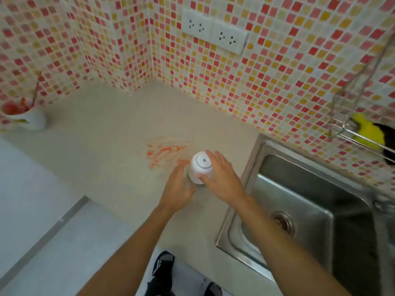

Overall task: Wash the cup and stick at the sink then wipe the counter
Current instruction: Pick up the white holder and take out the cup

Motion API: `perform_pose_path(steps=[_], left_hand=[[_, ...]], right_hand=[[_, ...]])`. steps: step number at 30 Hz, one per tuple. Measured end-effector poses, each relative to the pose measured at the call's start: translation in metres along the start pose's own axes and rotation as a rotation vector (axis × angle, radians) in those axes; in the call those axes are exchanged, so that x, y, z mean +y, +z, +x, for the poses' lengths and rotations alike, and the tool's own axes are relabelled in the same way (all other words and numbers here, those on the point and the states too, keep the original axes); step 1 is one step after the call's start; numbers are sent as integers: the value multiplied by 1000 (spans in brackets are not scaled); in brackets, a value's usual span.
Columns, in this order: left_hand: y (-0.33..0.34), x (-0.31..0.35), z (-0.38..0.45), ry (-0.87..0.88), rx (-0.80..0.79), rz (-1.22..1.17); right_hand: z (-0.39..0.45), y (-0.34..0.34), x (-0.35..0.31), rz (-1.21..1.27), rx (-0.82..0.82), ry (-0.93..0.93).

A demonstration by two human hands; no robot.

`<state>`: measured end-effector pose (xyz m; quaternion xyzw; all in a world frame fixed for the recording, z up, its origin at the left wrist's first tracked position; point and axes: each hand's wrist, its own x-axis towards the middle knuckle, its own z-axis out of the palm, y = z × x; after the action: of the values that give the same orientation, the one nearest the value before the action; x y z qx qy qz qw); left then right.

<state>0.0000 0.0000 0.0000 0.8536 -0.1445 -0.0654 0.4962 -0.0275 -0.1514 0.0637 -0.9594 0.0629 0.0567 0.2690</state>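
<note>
A white cup stands upside down on the beige counter, just left of the sink. My right hand wraps it from the right, thumb on the front and fingers behind. My left hand presses against its lower left side, fingers blurred. A red smear marks the counter right behind the cup. At the far left a second white cup, stained red inside, holds a thin stick that leans against the tiled wall.
A steel sink with a drain fills the right side. Above it a wire rack on the wall holds a yellow sponge. Two wall sockets sit on the mosaic tiles. The counter's front edge runs diagonally at lower left.
</note>
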Motion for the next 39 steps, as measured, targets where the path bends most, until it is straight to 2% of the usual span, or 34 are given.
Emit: perform_pose_path(steps=[4,10,13,16,20,28,36,39], left_hand=[[27,-25,16,-27,-75,-77],[53,-34,27,-90,22,-224],[56,-34,33,-83,29,-284],[54,-33,35,-61,45,-234],[54,-36,36,-85,17,-231],[53,-40,35,-76,11,-88],[57,-43,35,-59,29,-23],[57,-40,35,-100,10,-49]], right_hand=[[18,17,-7,-5,0,58],[28,30,-9,-48,146,126],[35,32,-16,-140,156,187],[39,32,-18,-203,168,210],[39,26,-18,-230,104,209],[49,5,-8,-276,-106,59],[57,-10,-2,-297,-243,-51],[60,-14,-1,-290,-277,-76]])
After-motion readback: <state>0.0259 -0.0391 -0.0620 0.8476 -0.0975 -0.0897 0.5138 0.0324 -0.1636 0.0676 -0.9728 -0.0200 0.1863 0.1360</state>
